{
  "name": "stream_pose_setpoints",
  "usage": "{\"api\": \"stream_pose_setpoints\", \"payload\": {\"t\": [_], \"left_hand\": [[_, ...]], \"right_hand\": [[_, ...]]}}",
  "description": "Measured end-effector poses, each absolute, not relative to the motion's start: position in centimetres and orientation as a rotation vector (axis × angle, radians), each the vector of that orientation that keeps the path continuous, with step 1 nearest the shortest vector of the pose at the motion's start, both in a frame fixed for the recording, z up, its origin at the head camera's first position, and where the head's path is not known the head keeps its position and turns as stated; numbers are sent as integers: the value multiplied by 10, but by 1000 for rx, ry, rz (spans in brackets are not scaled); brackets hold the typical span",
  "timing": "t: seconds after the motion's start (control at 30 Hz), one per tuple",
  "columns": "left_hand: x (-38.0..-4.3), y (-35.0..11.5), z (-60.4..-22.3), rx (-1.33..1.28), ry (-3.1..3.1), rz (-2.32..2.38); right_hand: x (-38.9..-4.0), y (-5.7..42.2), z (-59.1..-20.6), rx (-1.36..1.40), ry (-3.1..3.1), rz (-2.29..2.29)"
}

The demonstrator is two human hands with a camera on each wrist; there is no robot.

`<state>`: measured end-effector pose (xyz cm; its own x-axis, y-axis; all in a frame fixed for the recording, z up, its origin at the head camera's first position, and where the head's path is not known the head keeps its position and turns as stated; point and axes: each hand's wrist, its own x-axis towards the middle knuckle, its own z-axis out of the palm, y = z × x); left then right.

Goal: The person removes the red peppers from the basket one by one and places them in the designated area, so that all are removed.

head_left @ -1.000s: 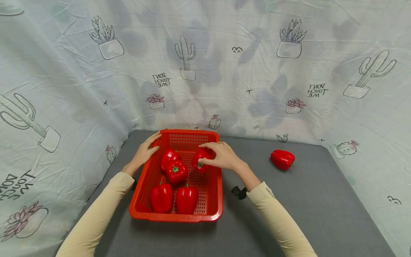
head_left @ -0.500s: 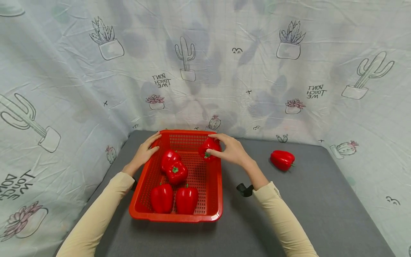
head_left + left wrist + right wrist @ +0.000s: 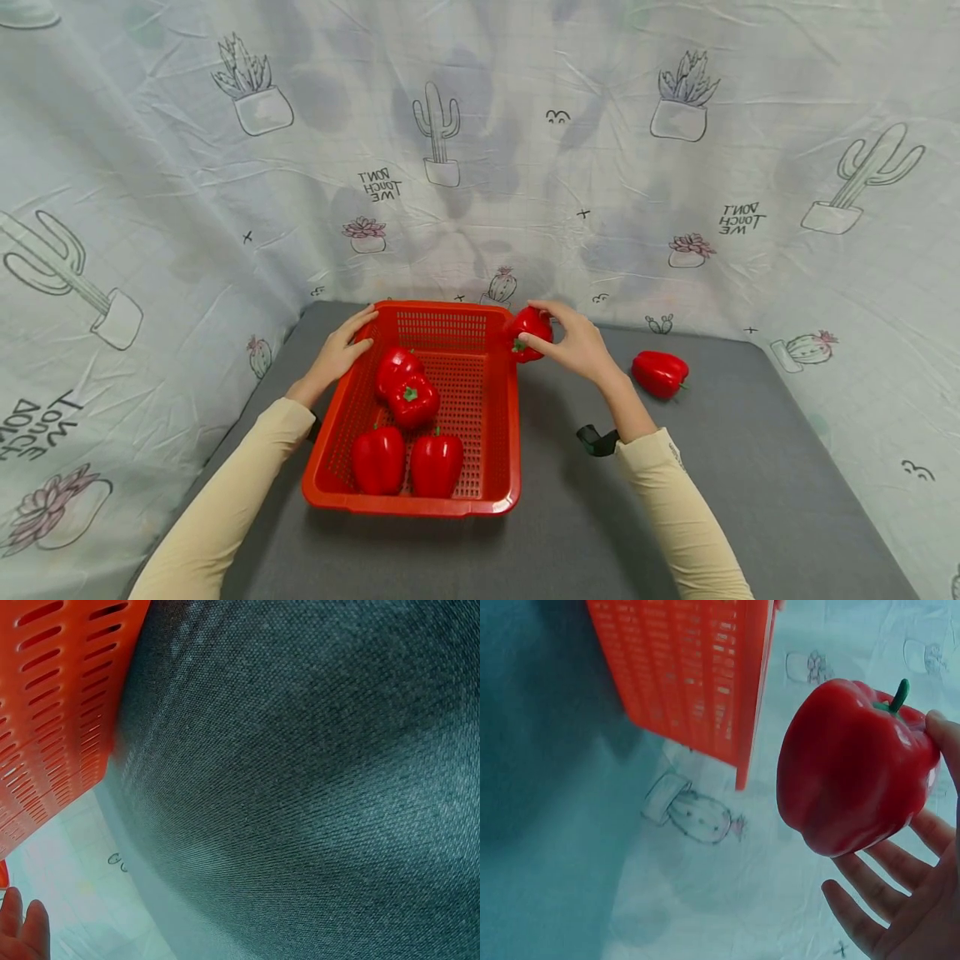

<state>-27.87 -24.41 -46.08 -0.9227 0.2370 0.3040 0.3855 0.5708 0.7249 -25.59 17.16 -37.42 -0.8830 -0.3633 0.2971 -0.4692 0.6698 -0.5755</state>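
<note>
My right hand (image 3: 576, 343) holds a red bell pepper (image 3: 531, 333) just beyond the right rim of a red-orange plastic basket (image 3: 501, 408). In the right wrist view the thumb lies near the green stem of the pepper (image 3: 851, 772), with fingers under its other side. The pepper hangs in the air, higher than the table. My left hand (image 3: 333, 358) rests on the basket's left rim, thumb and fingers reaching over the edge. Inside the basket, two bell peppers (image 3: 414, 402) lean together at the left, and two more bell peppers (image 3: 437, 465) lie near the front.
Another red bell pepper (image 3: 660, 373) lies on the grey table (image 3: 735, 467) at the right, its stem to the right. A cactus-print curtain (image 3: 510, 167) rises behind the table and along both sides.
My right hand has lifted the bell pepper from inside the basket and carried it right, past the right rim. The left hand and the other peppers stay where they were.
</note>
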Motion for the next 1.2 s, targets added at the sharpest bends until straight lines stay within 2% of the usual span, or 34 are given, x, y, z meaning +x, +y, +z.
{"api": "stream_pose_setpoints", "payload": {"t": [0.5, 1.2], "left_hand": [[-281, -244, -462, -520, -2621, -1272], [-277, -243, -459, -493, -2650, -1264]], "right_hand": [[-257, 223, -393, 431, -2785, 1026], [-254, 271, -437, 338, -2872, 888]]}}
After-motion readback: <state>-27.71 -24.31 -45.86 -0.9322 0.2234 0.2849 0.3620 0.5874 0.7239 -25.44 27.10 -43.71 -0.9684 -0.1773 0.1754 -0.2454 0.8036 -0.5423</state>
